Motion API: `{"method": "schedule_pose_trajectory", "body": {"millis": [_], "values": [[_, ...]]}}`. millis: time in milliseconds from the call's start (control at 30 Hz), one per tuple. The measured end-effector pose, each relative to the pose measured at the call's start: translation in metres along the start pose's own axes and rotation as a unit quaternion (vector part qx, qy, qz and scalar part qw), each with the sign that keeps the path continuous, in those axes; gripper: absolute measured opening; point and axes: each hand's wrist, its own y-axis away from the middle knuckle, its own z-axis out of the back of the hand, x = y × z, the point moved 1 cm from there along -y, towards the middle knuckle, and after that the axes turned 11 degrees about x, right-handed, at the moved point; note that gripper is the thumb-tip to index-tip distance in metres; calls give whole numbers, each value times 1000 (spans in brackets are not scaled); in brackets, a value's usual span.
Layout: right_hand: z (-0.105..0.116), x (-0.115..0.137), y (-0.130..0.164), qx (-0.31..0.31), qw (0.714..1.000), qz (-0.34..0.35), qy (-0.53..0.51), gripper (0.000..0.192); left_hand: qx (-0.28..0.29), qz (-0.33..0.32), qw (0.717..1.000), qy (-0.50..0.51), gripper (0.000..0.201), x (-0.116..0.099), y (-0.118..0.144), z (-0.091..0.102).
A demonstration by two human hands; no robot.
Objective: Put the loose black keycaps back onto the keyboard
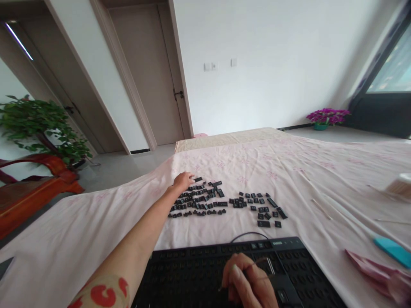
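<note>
My left hand (183,181) reaches out to the far side of the loose black keycaps (201,199). Its fingers are pinched at the end of a long black keycap (198,179). Close to me lies a black keyboard (186,267), most of its key places bare, with a few caps still on it. Over its middle, my right hand (247,280) is curled shut around a thin wire keycap puller (268,262); the wire loop sticks out to the right. Part of the tool is hidden in the fingers.
A second group of keycaps (261,207) lies to the right on the wrinkled pink cloth (298,184). Further right are cotton swabs (322,208), a blue object (393,251), a pink cloth piece (372,273) and a round container (400,186). A cable (248,233) runs behind the keyboard.
</note>
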Motion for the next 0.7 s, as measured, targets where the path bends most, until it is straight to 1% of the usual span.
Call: {"method": "schedule_pose_trajectory", "body": {"millis": [33,67,100,167,233,267,300,367,433,500,600,700], "values": [[2,5,-1,-7,1000,-3,-7,38,-6,-5,1000,8,30,-3,7,3],[5,8,-1,-25,999,-21,-20,36,-11,-11,1000,18,30,-6,15,5],[7,12,-2,-41,998,-24,-35,36,-15,-20,999,29,31,-10,25,7],[11,16,-1,-52,997,-30,-48,34,-16,-46,997,54,32,-20,54,7],[13,18,3,-45,997,-30,-48,32,-15,-87,993,80,29,-33,95,6],[13,18,6,-38,998,-30,-45,31,-21,-144,984,101,26,-40,119,6],[13,18,9,-30,998,-30,-40,30,-24,-186,975,119,24,-47,144,4],[11,19,16,-15,999,-32,-26,29,-3,-230,963,143,20,-58,193,-1],[8,21,22,-1,999,-33,-9,29,21,-241,957,158,16,-64,234,-10],[4,23,28,12,1000,-27,5,29,41,-233,957,168,13,-67,263,-21],[0,26,33,32,999,-9,40,28,55,-205,962,174,13,-66,288,-38],[-3,28,37,57,994,12,92,27,54,-191,965,171,18,-67,301,-50]]}}
